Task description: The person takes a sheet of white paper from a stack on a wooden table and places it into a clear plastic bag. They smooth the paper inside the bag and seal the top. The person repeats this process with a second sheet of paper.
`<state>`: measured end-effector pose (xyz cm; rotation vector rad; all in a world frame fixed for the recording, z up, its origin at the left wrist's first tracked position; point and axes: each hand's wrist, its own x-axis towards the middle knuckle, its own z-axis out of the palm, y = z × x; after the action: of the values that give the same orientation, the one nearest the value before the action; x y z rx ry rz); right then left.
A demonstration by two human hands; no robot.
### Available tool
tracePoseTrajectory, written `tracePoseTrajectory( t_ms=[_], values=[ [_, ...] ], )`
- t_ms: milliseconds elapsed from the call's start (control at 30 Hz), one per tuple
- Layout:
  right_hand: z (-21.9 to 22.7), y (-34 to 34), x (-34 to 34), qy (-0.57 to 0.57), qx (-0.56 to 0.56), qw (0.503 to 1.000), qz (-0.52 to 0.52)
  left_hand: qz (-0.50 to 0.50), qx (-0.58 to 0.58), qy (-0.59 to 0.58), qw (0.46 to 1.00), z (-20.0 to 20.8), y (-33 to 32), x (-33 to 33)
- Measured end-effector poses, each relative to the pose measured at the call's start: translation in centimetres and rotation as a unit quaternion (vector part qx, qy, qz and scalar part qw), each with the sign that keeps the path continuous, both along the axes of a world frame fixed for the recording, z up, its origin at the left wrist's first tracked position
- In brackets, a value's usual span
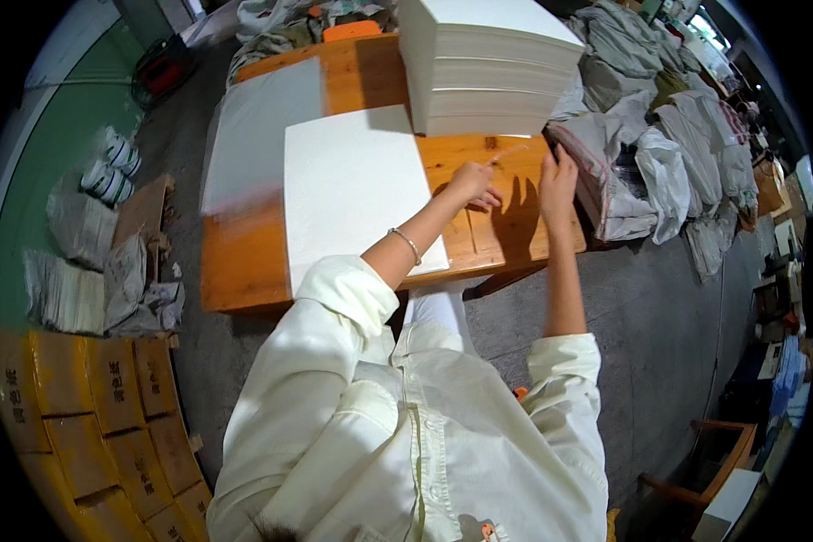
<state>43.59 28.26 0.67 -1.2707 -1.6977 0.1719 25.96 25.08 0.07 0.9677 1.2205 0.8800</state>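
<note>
My left hand [472, 185], a beaded bracelet on its wrist, hovers over the wooden table [461, 244] with its fingers curled. A thin, pale, see-through strip [509, 153] sticks out from its fingertips; its kind is hard to make out. Near the table's right edge my right hand [558, 173] is raised with fingers extended and nothing visible in it. Left of my hands lies a large white sheet or thin stack of paper [352, 190], partly under my left forearm. Behind both hands stands a tall stack of white paper [492, 81].
A clear plastic-covered sheet [262, 126] lies on the table's left. Grey sacks [614, 172] crowd its right side. Yellow cartons [108, 406] are stacked at lower left, with wrapped paper bundles [63, 294] and tubs [107, 181] beyond. A wooden frame [732, 452] stands at lower right.
</note>
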Motion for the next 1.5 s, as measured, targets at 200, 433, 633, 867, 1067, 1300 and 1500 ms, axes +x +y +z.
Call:
tracePoseTrajectory(
  t_ms=[200, 433, 633, 867, 1067, 1300, 1500],
  values=[
    [-0.9, -5.4, 0.3, 0.463, -0.186, 0.861, 0.097, 0.18, 0.317, 0.305, 0.88, 2.2, -1.3, 5.3],
    [10.7, -15.7, -3.1, 0.527, -0.064, 0.798, 0.286, 0.008, 0.179, -0.141, 0.974, 5.4, -7.6, 4.3],
    [3.4, -10.0, -4.2, 0.487, -0.212, 0.818, 0.22, -0.036, 0.17, -0.361, 0.916, 10.8, -13.8, 3.2],
    [10.4, -13.8, -6.6, 0.655, -0.385, 0.523, 0.386, 0.003, 0.515, 0.45, 0.73, 7.0, -13.0, -3.6],
    [0.4, -2.2, -7.6, -0.228, -0.078, 0.964, -0.11, 0.25, 0.319, 0.565, 0.719, 5.8, -20.1, -14.8],
    [-2.2, 4.0, -3.4, -0.388, -0.106, 0.9, -0.17, 0.328, 0.143, 0.279, 0.891, 1.0, -30.1, -18.3],
    [-0.6, 3.6, 12.4, -0.278, -0.157, 0.858, -0.402, 0.307, 0.028, -0.148, 0.94, -0.4, -29.5, -22.6]
  ],
)
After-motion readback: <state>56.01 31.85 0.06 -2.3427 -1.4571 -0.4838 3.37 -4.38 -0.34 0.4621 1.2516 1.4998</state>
